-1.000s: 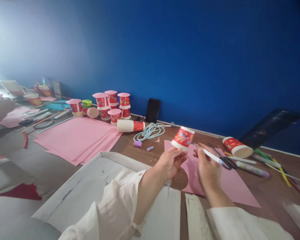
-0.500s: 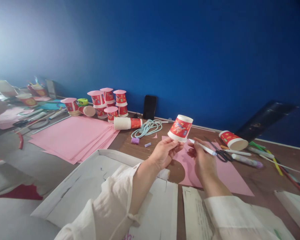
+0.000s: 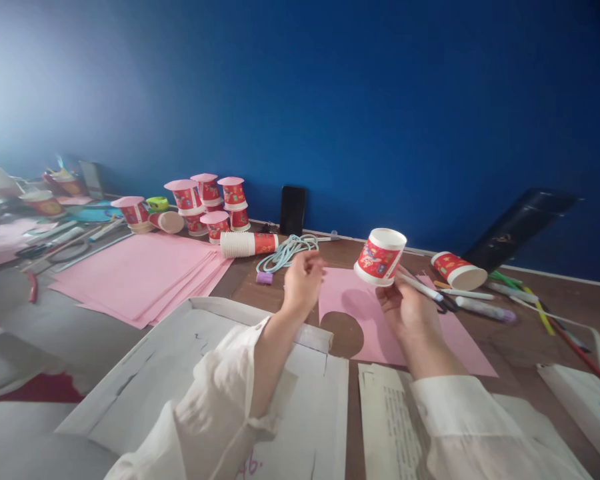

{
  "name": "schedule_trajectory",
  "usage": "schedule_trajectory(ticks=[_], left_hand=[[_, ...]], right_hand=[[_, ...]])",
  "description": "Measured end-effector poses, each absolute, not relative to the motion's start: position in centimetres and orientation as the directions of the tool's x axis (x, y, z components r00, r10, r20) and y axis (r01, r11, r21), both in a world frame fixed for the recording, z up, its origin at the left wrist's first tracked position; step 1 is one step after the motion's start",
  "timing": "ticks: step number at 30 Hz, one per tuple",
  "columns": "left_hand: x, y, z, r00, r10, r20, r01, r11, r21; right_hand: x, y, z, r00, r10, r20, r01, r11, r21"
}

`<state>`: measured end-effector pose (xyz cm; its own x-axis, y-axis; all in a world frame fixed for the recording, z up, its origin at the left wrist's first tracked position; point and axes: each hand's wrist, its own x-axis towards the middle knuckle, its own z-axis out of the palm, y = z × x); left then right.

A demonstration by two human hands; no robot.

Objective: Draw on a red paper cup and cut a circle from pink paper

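Observation:
My right hand (image 3: 414,312) holds a red-and-white paper cup (image 3: 379,259) upside down above the table, fingertips at its lower rim. A white pen (image 3: 420,285) is also tucked in that hand, slanting down to the right. My left hand (image 3: 301,283) is off the cup, its fingers loosely bent and nothing visible in them. Just beyond it lie a coil of pale blue cord (image 3: 283,255) and a small purple cap (image 3: 264,278). Beneath my right hand is a pink sheet (image 3: 343,290) with a round hole. Scissors (image 3: 449,304) lie partly hidden behind the pen.
Left stand several red cups with pink paper tops (image 3: 185,193), behind a pile of pink sheets (image 3: 135,277). A nested cup stack (image 3: 245,245) lies sideways. A phone (image 3: 293,210) leans on the wall. A single cup (image 3: 457,270) and markers (image 3: 485,310) lie right. White cardboard (image 3: 145,373) is in front.
The paper cup has passed from my left hand to my right, which keeps the pen too. My left hand has let go and moved left toward the cord.

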<state>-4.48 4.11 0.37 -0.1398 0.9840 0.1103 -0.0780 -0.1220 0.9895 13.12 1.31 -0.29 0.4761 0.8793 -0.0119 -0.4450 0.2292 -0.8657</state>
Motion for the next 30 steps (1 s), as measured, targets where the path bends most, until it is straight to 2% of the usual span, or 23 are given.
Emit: schedule_trajectory(ticks=[2,4,8,12,16,18,24,30], left_hand=[[-5.6,5.0,0.0,-0.301,0.905,0.300,0.185,-0.253,0.950],[-6.2,5.3,-0.3,-0.291,0.874,0.390,0.349,-0.282,0.894],[-6.0,5.0,-0.6,-0.193,0.888,0.418,0.447,-0.300,0.843],[-5.4,4.4,-0.3,-0.180,0.885,0.429,0.356,-0.348,0.867],[-4.8,3.1,0.3,0.019,0.930,0.367,0.000,-0.367,0.930],[-4.4,2.4,0.6,0.099,0.927,0.361,-0.091,-0.353,0.931],[-4.2,2.1,0.7,0.064,0.934,0.351,-0.043,-0.349,0.936],[-4.5,3.2,0.5,-0.008,0.989,0.149,-0.126,-0.149,0.981]], right_hand=[[13.9,1.6,-0.6,0.527,0.849,-0.036,-0.432,0.230,-0.872],[14.8,1.9,-0.9,0.575,0.817,-0.043,-0.407,0.241,-0.881],[16.4,2.5,-1.5,0.652,0.755,-0.071,-0.386,0.250,-0.888],[16.5,2.7,-1.9,0.650,0.758,-0.059,-0.390,0.265,-0.882],[14.9,2.1,-2.0,0.579,0.814,0.047,-0.206,0.202,-0.958],[14.2,1.6,-2.0,0.515,0.852,0.096,-0.115,0.180,-0.977],[13.4,0.9,-2.1,0.422,0.893,0.158,-0.028,0.187,-0.982],[13.0,0.8,-2.0,0.416,0.890,0.184,-0.003,0.204,-0.979]])
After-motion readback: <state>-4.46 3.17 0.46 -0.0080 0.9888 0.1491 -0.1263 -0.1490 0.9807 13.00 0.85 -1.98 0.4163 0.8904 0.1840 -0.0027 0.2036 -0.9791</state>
